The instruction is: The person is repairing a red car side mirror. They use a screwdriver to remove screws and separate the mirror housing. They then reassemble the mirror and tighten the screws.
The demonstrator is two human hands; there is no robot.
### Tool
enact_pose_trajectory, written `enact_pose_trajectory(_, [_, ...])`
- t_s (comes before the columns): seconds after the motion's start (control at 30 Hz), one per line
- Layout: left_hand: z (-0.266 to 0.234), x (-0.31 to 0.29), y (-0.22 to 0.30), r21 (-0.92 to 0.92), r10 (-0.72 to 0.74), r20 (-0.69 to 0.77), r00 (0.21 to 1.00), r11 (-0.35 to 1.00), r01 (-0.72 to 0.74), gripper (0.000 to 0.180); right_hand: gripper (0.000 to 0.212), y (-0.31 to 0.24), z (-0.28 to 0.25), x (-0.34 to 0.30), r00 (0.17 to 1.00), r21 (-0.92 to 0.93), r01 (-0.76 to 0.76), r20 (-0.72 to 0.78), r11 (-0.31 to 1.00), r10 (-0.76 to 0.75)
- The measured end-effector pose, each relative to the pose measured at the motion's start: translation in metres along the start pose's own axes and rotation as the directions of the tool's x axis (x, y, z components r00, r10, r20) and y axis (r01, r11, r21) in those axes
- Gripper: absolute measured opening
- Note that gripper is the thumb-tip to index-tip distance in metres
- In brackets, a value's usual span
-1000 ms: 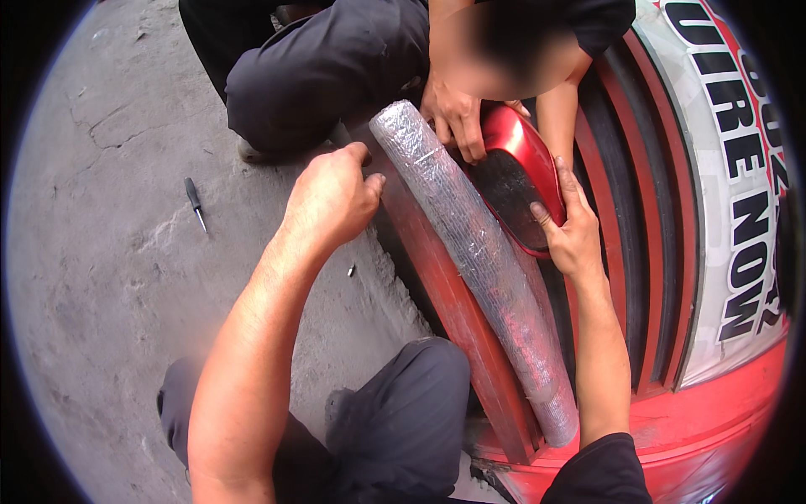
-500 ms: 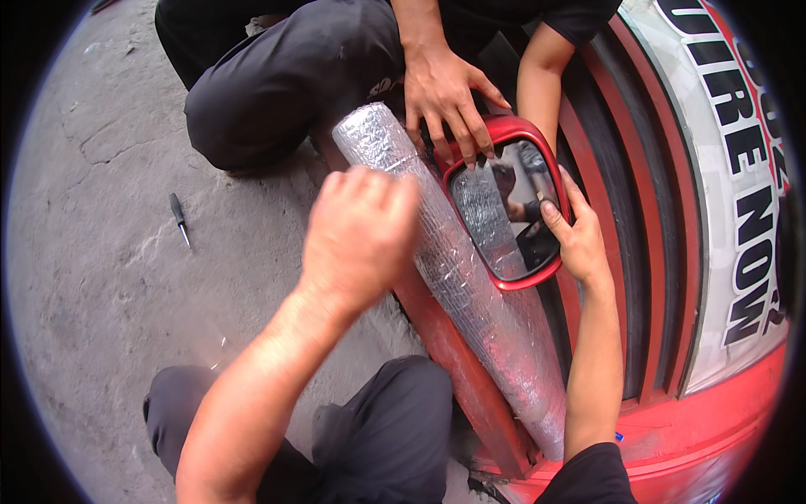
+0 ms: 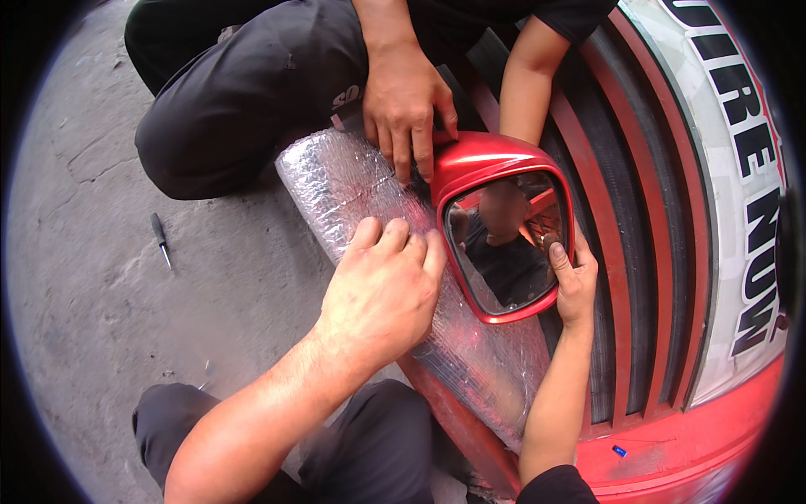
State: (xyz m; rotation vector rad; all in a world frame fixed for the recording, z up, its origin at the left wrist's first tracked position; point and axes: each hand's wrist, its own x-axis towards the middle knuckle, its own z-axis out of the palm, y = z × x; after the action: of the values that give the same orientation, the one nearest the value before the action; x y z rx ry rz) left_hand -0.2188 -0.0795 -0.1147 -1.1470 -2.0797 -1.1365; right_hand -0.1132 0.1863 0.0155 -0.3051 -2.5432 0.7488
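Observation:
A red car side mirror (image 3: 495, 155), its glass tilted up, sits over a roll of silver foil bubble wrap (image 3: 323, 181). With my right hand (image 3: 577, 277) I grip the mirror's right rim, thumb at the front by the glass. My left hand (image 3: 386, 286) is curled closed over the foil, beside the mirror's left edge; whatever is inside its fingers is hidden. A co-worker's hand (image 3: 407, 109) hangs by the mirror's upper left corner, fingertips near the foil. That person's other forearm (image 3: 529, 92) passes behind the mirror, its hand out of sight.
A screwdriver (image 3: 160, 239) with a dark handle lies on the concrete ground (image 3: 92, 277) at left. Red and black slats (image 3: 625, 210) rise at right beside a white printed banner (image 3: 730, 168). A small blue item (image 3: 620, 451) rests on the red ledge (image 3: 672, 454).
The mirror has tilted, showing more of its red housing and a different reflection. My left hand has moved down and right, closer to the mirror. The co-worker's hand has drawn back off the glass.

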Motion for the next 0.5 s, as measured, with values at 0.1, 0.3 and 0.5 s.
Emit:
enact_pose_trajectory(0.1, [0.010,0.014,0.002,-0.001,-0.079,0.094,0.992,0.997,0.079,0.046,0.054,0.005,0.013,-0.011,0.991,0.050,-0.015,-0.129,0.999,0.021])
enact_pose_trajectory(0.3, [0.024,0.039,-0.003,-0.022,-0.133,0.272,0.953,0.989,0.145,0.052,0.056,0.042,0.060,-0.080,0.866,0.145,-0.077,-0.480,0.986,0.138])
enact_pose_trajectory(0.5, [0.033,0.027,-0.014,-0.042,-0.112,0.155,0.982,0.992,0.120,0.059,0.070,0.028,0.071,-0.106,0.965,0.239,-0.033,-0.246,0.970,0.093])
